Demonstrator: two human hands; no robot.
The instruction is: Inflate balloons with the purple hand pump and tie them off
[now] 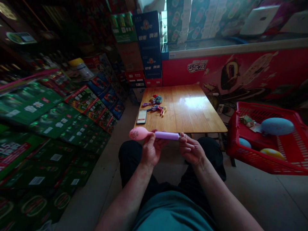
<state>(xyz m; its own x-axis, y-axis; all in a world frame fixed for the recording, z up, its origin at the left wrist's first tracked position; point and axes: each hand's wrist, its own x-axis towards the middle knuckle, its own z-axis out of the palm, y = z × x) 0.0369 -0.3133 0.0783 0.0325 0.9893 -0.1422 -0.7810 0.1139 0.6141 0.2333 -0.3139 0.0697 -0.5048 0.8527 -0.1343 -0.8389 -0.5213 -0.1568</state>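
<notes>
A purple hand pump (166,135) lies level across both of my hands, above my lap. At its left end a partly inflated pink balloon (139,133) with dark print sits on the nozzle. My left hand (152,149) pinches the balloon's neck where it meets the pump, its other fingers under the barrel. My right hand (191,149) grips the pump's handle (182,135) at the right end, with a short stretch of rod showing. On the wooden table (185,115) ahead lie several uninflated balloons (157,109) in mixed colours and a phone (141,117).
To the right, a red basket (269,166) holds a blue balloon (276,126), a yellow balloon (271,153) and other items. Stacked green drink cartons (55,128) fill the left. Blue boxes (148,45) and a red freezer (187,72) stand behind the table.
</notes>
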